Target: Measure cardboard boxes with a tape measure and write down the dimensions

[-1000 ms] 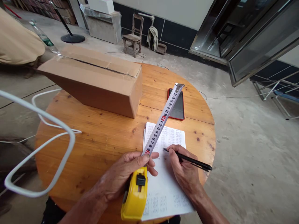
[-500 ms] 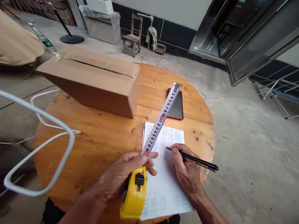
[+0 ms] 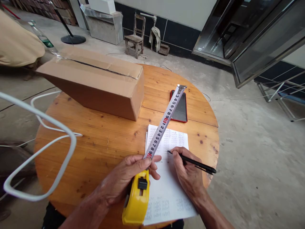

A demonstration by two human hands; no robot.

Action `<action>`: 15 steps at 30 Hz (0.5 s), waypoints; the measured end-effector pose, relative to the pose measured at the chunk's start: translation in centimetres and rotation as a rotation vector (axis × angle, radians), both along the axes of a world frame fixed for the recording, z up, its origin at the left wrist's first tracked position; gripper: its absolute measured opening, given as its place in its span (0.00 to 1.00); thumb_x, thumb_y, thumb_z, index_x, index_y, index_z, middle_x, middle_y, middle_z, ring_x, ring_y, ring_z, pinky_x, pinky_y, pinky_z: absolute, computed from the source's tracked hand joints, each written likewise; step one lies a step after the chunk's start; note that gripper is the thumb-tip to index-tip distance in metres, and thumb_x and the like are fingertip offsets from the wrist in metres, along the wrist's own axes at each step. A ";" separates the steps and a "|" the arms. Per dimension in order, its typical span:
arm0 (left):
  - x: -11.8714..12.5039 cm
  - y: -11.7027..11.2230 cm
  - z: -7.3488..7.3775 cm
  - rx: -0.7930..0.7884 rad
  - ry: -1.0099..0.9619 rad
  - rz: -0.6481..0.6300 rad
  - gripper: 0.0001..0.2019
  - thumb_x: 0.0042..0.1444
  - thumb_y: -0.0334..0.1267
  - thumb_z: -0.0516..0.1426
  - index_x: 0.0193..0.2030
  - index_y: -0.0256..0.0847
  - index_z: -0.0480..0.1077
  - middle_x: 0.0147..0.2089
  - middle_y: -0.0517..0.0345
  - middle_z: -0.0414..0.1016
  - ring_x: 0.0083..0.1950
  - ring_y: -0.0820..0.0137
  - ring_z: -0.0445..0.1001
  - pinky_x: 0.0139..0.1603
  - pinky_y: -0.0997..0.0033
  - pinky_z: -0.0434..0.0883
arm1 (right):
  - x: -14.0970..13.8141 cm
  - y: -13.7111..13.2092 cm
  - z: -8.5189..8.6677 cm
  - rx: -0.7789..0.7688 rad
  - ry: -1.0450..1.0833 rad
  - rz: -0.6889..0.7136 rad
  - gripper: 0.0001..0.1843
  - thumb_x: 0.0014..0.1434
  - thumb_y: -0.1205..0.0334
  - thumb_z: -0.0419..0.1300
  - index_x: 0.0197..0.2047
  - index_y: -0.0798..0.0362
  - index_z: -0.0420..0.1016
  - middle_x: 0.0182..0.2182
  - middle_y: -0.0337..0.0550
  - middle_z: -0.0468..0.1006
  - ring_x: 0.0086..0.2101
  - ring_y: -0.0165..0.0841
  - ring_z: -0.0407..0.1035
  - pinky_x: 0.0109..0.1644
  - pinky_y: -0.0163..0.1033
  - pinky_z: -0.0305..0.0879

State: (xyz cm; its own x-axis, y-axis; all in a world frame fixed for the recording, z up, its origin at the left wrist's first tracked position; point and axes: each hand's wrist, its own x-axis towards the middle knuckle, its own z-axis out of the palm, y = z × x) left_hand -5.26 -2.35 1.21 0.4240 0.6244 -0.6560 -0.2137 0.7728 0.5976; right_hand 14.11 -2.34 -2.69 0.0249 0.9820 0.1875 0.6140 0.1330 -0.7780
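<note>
My left hand (image 3: pixel 126 178) grips a yellow tape measure (image 3: pixel 137 198), thumb pressed on the blade where it leaves the case. The extended blade (image 3: pixel 165 119) reaches up and right, its hook end over a red-cased phone (image 3: pixel 181 109). My right hand (image 3: pixel 188 173) is closed on a black pen (image 3: pixel 195 163), the tip resting on a sheet of paper (image 3: pixel 166 190) covered with small written numbers. The sheet lies on the near edge of a round wooden table (image 3: pixel 95 143). A closed cardboard box (image 3: pixel 95 82) sits at the table's far left.
A white cable (image 3: pixel 40 146) loops over the table's left side, close to the camera. Behind stand a small wooden chair (image 3: pixel 135 39), a plastic bottle (image 3: pixel 44 38), a black lamp base (image 3: pixel 70 39) and a metal-framed glass door (image 3: pixel 250 35). Concrete floor surrounds the table.
The pen tilted up slightly and then came back down toward the paper, with the right hand shifting a little. The left hand and tape measure barely moved.
</note>
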 end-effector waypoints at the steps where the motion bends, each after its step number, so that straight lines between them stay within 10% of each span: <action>1: 0.0 0.0 0.0 -0.001 -0.001 0.001 0.16 0.54 0.47 0.59 0.26 0.35 0.79 0.31 0.48 0.81 0.28 0.68 0.75 0.25 0.75 0.62 | 0.0 0.0 0.0 -0.002 -0.010 0.010 0.09 0.61 0.63 0.53 0.32 0.53 0.72 0.24 0.38 0.73 0.24 0.29 0.65 0.28 0.33 0.63; 15: -0.1 0.0 -0.2 0.012 -0.005 -0.016 0.17 0.55 0.46 0.58 0.26 0.34 0.79 0.37 0.45 0.81 0.25 0.72 0.73 0.23 0.75 0.59 | 0.1 -0.2 0.0 -0.022 0.013 0.005 0.09 0.61 0.63 0.53 0.31 0.53 0.72 0.22 0.37 0.70 0.23 0.28 0.64 0.27 0.33 0.61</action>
